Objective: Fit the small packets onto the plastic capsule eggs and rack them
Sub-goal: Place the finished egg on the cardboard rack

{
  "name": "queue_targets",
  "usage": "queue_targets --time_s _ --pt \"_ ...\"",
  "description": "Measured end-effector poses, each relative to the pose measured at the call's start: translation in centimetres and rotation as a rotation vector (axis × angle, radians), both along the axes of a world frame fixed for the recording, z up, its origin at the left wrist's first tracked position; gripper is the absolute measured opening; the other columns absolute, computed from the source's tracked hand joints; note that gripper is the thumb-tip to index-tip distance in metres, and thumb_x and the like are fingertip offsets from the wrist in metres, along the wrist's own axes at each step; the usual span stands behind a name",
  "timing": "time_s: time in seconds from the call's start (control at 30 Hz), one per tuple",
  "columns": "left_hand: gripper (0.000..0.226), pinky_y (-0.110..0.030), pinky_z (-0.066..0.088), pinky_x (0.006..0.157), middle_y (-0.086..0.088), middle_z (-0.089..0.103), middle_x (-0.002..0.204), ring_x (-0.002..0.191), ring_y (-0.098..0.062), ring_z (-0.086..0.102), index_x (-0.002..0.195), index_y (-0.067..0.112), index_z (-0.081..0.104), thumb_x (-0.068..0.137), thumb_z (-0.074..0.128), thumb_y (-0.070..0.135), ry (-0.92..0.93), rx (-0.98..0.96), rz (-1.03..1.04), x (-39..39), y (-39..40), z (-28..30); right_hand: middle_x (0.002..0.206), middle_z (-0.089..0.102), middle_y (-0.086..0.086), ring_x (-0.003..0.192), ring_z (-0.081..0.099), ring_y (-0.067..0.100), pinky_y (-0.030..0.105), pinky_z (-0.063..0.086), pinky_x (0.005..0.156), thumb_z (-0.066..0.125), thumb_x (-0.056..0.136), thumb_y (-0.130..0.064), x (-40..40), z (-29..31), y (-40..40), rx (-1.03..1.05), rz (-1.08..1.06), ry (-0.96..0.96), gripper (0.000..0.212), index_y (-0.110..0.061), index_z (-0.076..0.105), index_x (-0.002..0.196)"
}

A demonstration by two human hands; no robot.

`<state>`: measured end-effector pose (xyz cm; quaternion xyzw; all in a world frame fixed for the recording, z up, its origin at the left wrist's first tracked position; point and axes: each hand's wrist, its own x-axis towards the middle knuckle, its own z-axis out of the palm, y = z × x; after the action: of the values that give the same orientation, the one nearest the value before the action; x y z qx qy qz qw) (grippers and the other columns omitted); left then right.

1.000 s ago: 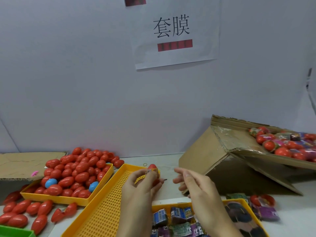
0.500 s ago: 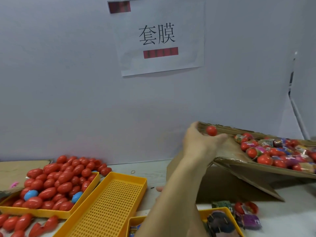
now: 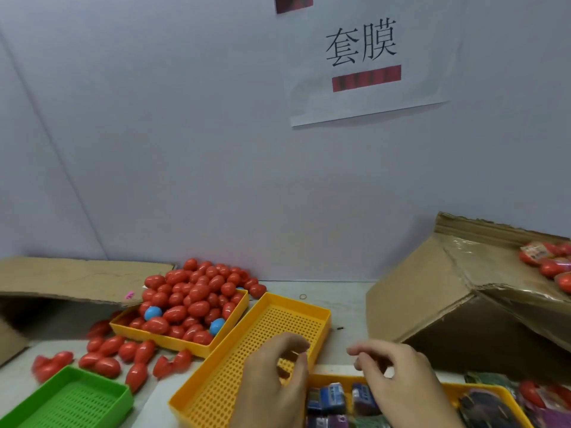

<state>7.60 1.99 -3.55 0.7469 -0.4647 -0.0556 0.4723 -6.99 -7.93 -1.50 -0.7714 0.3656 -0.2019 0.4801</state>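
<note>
Hovering hands (image 3: 275, 378) over packets (image 3: 327, 396)

The setting is a manual packing or assembly station in a small factory or workshop. A plain white partition wall (image 3: 154, 149) backs the bench, and a printed paper sign (image 3: 367, 60) with two large Chinese characters is fixed to it as a station label. The worktop (image 3: 349, 301) carries bulk stock: a yellow tray (image 3: 182, 341) heaped with red capsule eggs (image 3: 191, 301), more of them loose on the surface, a perforated yellow tray (image 3: 262, 344), a green tray (image 3: 71, 403), and a tray of small printed packets (image 3: 327, 400). An opened cardboard carton (image 3: 448, 295) on the right holds wrapped eggs. Flattened cardboard (image 3: 71, 279) lies at the left.
</note>
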Motion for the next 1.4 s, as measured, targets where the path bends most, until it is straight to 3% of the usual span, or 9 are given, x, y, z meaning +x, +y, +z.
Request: queue_targets --time_s 0.13,0.23,0.43,0.6,0.73,1.0,1.17,1.27,1.4 --pt "0.030 -0.028 0.055 0.062 0.002 0.072 0.071 0.065 -0.012 0.068 0.075 0.019 0.071 0.090 0.059 -0.004 0.205 -0.090 0.201 5.1 2.4 -1.0 0.085 0.069 -0.015 0.083 0.062 0.005 0.008 0.043 0.066 0.062 0.094 -0.017 0.0 -0.7 -0.6 -0.162 0.017 0.097 0.027 -0.042 0.068 0.084" --pt "0.025 -0.016 0.048 0.057 0.007 0.069 0.068 0.063 -0.007 0.064 0.077 0.022 0.069 0.090 0.061 0.002 0.098 -0.121 0.259 7.3 3.1 -0.7 0.085 0.070 -0.011 0.085 0.063 0.006 0.011 0.043 0.066 0.063 0.093 -0.015 0.1 -1.0 -0.9 -0.125 -0.003 0.087 0.026 -0.039 0.069 0.086" --pt "0.012 -0.012 0.045 0.065 0.009 0.067 0.081 0.079 -0.003 0.062 0.086 0.020 0.068 0.086 0.067 0.008 -0.035 -0.098 0.416 11.0 3.3 -0.5 0.075 0.072 -0.011 0.081 0.063 0.005 0.015 0.041 0.065 0.069 0.088 -0.013 0.4 -1.1 -0.6 -0.163 0.008 0.115 0.028 -0.039 0.072 0.077" --pt "0.016 -0.036 0.050 0.088 -0.007 0.062 0.104 0.099 -0.021 0.058 0.097 0.015 0.062 0.084 0.069 0.010 -0.062 -0.007 0.534 15.0 0.2 0.1 0.076 0.069 -0.011 0.079 0.062 0.005 0.013 0.043 0.063 0.068 0.089 -0.014 0.6 -1.6 -1.3 -0.177 0.022 0.106 0.026 -0.039 0.070 0.081" --pt "0.030 -0.041 0.049 0.092 -0.011 0.056 0.117 0.112 -0.029 0.052 0.109 0.015 0.059 0.082 0.071 0.016 -0.137 0.163 0.625 18.7 -2.0 1.2 0.077 0.069 -0.014 0.079 0.063 0.003 0.010 0.043 0.063 0.066 0.090 -0.017 0.3 -1.7 -1.7 -0.180 0.019 0.089 0.027 -0.042 0.069 0.080" --pt "0.004 -0.025 0.038 0.060 -0.005 0.065 0.086 0.073 -0.016 0.054 0.085 0.013 0.064 0.087 0.067 0.013 -0.288 0.425 0.493 21.1 -4.9 2.7 0.077 0.068 -0.016 0.077 0.060 -0.006 0.006 0.042 0.055 0.063 0.093 -0.021 -0.1 -1.8 -2.1 -0.209 -0.006 0.042 0.028 -0.047 0.064 0.080" --pt "0.015 -0.030 0.036 0.060 -0.008 0.061 0.076 0.071 -0.022 0.055 0.084 0.005 0.064 0.094 0.061 0.015 -0.355 0.354 0.502 19.9 -4.9 3.0 0.079 0.065 -0.034 0.084 0.057 -0.014 0.001 0.042 0.061 0.061 0.093 -0.018 -0.9 -1.6 -2.6 -0.185 -0.037 -0.080 0.027 -0.040 0.070 0.082" --pt "0.030 -0.030 0.030 0.050 -0.014 0.058 0.071 0.066 -0.026 0.053 0.075 -0.002 0.060 0.100 0.048 0.011 -0.306 0.277 0.500 17.2 -4.9 4.3 0.078 0.069 -0.023 0.083 0.060 -0.010 0.003 0.045 0.062 0.059 0.095 -0.020 -1.3 -1.5 -2.7 -0.163 -0.051 -0.088 0.026 -0.039 0.070 0.082" --pt "0.039 -0.041 0.040 0.064 -0.025 0.064 0.077 0.077 -0.039 0.058 0.071 -0.005 0.060 0.101 0.040 0.010 -0.155 0.206 0.377 10.8 -5.7 6.2 0.077 0.071 -0.013 0.080 0.061 -0.009 0.005 0.046 0.061 0.059 0.096 -0.021 -1.7 -1.1 -2.6 -0.129 -0.056 -0.053 0.024 -0.038 0.070 0.082"
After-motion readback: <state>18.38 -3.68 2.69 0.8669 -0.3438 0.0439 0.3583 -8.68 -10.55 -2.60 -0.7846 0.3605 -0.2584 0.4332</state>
